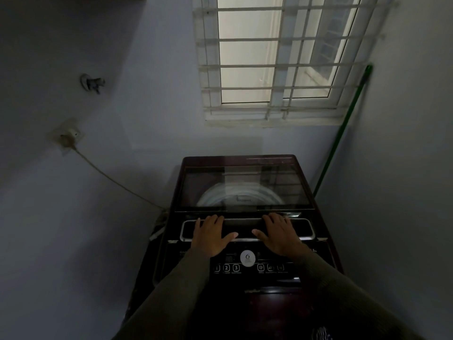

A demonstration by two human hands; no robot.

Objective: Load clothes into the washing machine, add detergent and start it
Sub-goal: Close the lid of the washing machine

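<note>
Place: a dim laundry corner in a home.
Appliance: a dark maroon top-loading washing machine [244,190] with a glass lid stands against pale blue-grey painted walls [147,114].
Power: a white wall socket [68,137] holds a plug, and its pale cord [115,182] runs down towards the machine.
Water: a small metal wall fitting [93,83], probably a tap; the light is too poor to be sure.
Daylight: a white-framed window with a white bar grille [282,60] sits above the machine.
Corner: a thin green pole [342,130] leans beside the window.
</note>
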